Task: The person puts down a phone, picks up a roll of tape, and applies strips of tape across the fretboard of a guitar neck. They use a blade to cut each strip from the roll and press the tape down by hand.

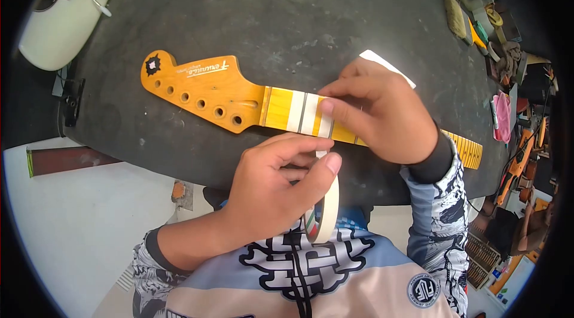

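A yellow-orange guitar neck point(279, 106) lies across the dark table, its headstock point(203, 82) to the left with several tuner holes. White strips of masking tape point(297, 111) cover parts of the fretboard between the frets near the nut. My left hand point(278, 174) is just in front of the neck, thumb and fingers closed on the tape by a roll of masking tape point(329, 213), which hangs below. My right hand point(379, 109) rests over the fretboard, thumb and forefinger pinched on the end of a tape strip. A white sheet point(387, 67) sticks out behind it.
A white guitar body point(51, 34) with a tremolo arm lies at the far left of the dark table point(287, 19). Brushes and tools point(472, 31) sit along the right edge. A pink cloth point(501, 116) is at the right, with a shelf of tools point(520, 162) beyond.
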{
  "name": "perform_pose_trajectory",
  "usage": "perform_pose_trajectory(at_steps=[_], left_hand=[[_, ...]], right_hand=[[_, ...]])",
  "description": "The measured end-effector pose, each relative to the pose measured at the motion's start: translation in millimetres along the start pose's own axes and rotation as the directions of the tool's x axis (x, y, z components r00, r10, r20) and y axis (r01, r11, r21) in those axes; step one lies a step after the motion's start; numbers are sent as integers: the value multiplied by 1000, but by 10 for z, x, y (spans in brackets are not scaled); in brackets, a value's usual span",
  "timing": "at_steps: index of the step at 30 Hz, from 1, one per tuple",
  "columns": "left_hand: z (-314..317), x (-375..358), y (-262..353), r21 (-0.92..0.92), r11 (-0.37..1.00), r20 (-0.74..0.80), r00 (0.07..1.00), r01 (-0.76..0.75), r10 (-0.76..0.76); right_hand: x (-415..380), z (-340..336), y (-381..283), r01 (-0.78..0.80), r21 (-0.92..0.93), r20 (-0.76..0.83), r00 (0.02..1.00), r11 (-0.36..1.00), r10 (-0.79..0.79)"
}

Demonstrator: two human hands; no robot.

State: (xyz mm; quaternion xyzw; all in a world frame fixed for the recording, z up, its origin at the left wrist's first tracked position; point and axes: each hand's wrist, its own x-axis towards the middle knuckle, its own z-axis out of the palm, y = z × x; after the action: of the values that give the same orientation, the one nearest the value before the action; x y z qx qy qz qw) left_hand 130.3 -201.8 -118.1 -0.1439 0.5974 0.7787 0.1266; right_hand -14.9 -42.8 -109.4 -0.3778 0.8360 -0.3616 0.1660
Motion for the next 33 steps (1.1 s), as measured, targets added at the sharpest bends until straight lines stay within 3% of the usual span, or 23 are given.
perform_pose_trajectory(at_steps=[3, 6, 12, 15, 18, 19, 21, 23, 33], left_hand=[[25, -2, 8, -23, 999, -12, 1000, 23, -24], [7, 0, -16, 17, 1000, -9, 1000, 9, -8], [14, -21, -13, 86, 996, -12, 1000, -13, 14], [14, -21, -39, 97, 994, -4, 999, -49, 50], [12, -20, -42, 86, 996, -4, 999, -37, 38], [6, -23, -53, 101, 994, -1, 999, -49, 49], [-7, -14, -74, 131, 989, 11, 998, -70, 69], [3, 8, -98, 46, 997, -25, 997, -65, 67], [37, 14, -15, 114, 993, 0, 1000, -10, 10]], right_hand=[[-39, 13, -31, -28, -53, 47, 998, 998, 30], [-19, 28, 51, 75, -76, 59, 996, 994, -70], [10, 39, 64, 81, -171, 86, 994, 982, -67], [-22, -46, 77, 40, -201, -50, 997, 979, -51], [-84, -226, 271, -8, -416, -371, 914, 909, -162], [-111, -323, 323, -79, -504, -386, 912, 860, -142], [-192, -407, 422, -209, -474, -370, 929, 855, 22], [-244, -436, 500, -289, -451, -319, 936, 844, 150], [-302, -336, 413, -330, -427, -375, 912, 842, 167]])
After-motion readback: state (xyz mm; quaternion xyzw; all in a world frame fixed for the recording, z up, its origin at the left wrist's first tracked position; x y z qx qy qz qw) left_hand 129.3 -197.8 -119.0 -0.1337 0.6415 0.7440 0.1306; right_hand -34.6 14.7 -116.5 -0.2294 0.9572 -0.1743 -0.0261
